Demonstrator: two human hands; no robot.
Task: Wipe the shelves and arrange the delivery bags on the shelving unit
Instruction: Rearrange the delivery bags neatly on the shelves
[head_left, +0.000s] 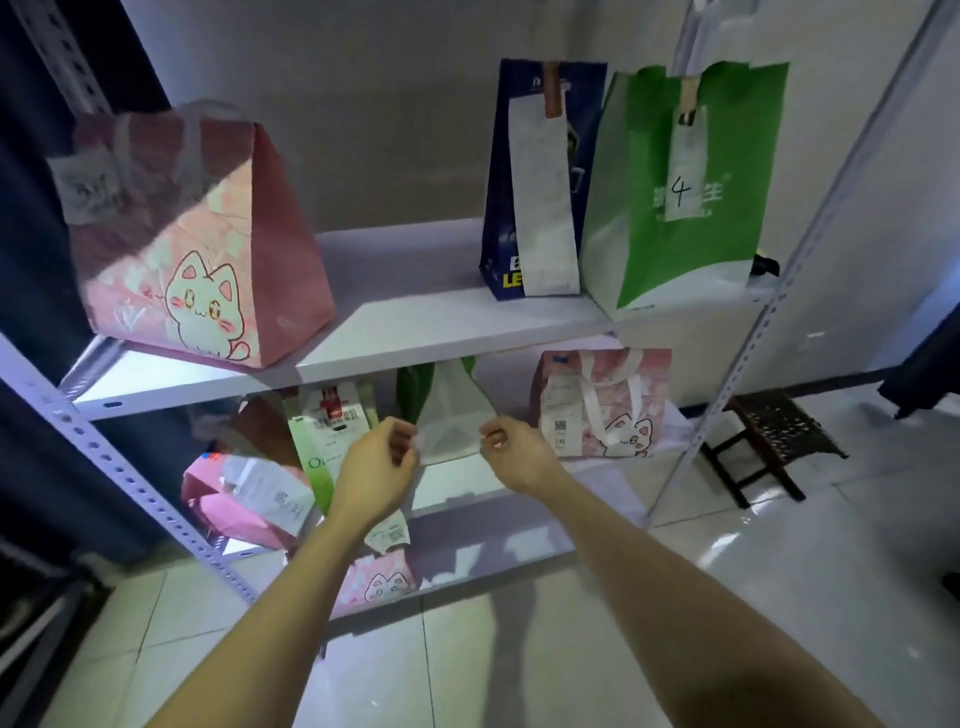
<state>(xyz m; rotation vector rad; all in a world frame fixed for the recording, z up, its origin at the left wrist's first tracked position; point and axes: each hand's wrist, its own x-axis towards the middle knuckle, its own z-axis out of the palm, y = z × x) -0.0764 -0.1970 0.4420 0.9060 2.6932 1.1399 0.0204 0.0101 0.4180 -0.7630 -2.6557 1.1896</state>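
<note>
A green and white bag (451, 415) stands side-on in the middle of the second shelf (519, 480) of the white shelving unit (436, 343). My left hand (379, 467) pinches its left edge and my right hand (511, 452) pinches its right edge. To its right stands a pink cat bag (608, 402). To its left are a green and white bag with a receipt (322, 441) and a tipped pink bag (244, 499). The upper shelf carries a large pink cat bag (202, 244), a dark blue bag (540, 182) and a green bag marked 4 (680, 187).
Another pink cat bag (384, 582) sits on the lowest shelf. A dark wooden stool (769, 441) stands on the tiled floor right of the unit's perforated post (748, 353). A dark curtain (31, 260) hangs at the left.
</note>
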